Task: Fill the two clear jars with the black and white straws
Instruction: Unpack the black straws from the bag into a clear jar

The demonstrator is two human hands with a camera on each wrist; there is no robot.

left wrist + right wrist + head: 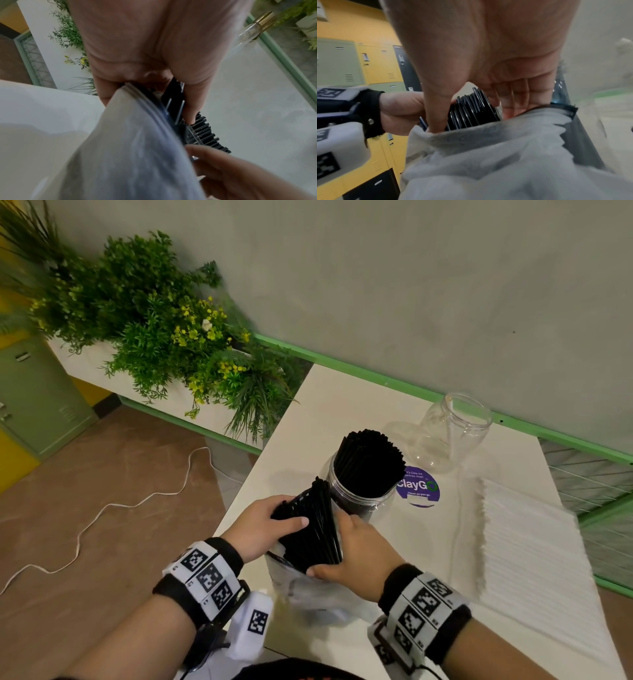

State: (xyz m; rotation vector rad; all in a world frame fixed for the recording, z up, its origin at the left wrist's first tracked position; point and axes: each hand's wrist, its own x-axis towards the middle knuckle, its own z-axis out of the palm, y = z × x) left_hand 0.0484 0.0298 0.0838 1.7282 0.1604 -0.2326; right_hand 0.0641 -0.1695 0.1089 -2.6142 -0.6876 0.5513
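My left hand (274,522) grips a bundle of black straws (313,529) that sticks out of a clear plastic bag (301,590) at the table's front edge. In the left wrist view the bundle (173,102) runs under the thumb beside the bag (128,148). My right hand (346,556) holds the bag at its mouth, thumb at the rim beside the straws (471,112). Just behind stands a clear jar (356,501) packed with black straws (370,463). An empty clear jar (452,433) stands farther back. White straws (534,542) lie in a flat pile on the right.
A purple round sticker (418,487) sits on the white table (342,405) between the jars. A planter with green plants (164,337) borders the table's left side. A white cable (102,515) trails over the brown floor. A grey wall runs behind the table.
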